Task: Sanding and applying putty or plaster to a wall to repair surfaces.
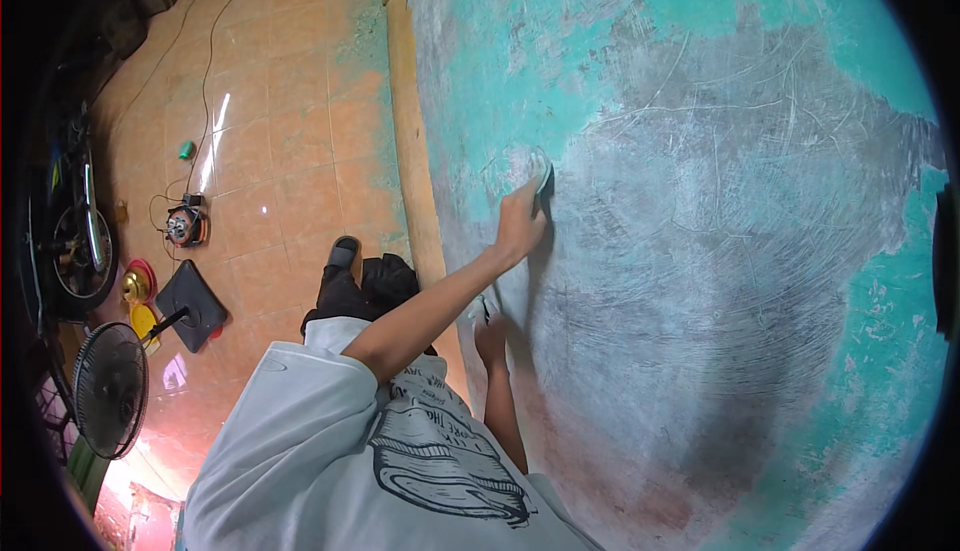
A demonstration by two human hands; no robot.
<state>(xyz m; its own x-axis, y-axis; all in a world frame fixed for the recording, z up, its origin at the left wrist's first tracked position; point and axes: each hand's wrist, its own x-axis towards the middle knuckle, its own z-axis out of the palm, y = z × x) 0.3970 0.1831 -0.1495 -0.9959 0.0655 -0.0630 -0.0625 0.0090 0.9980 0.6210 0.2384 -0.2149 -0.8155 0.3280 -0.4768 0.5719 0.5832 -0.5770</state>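
Note:
My left hand (521,226) is raised against the wall (690,261), closed around a pale, flat, rounded piece (542,171) that touches the surface. What that piece is made of is not clear. Lower and closer to my body, my right hand (490,341) is closed on a small tool with a dark part (486,307) and a pale end, beside the wall. Its exact kind cannot be made out. The wall has patchy turquoise paint, with a broad scuffed grey area full of curved scratch marks.
Orange floor tiles (285,151) run along the wall, dusted with turquoise flecks near its foot. On the left stand a black fan (110,391) with a square base (192,306), a motorcycle (75,251), an orange-black corded device (186,224), a green container (186,151) and a yellow dish (143,325).

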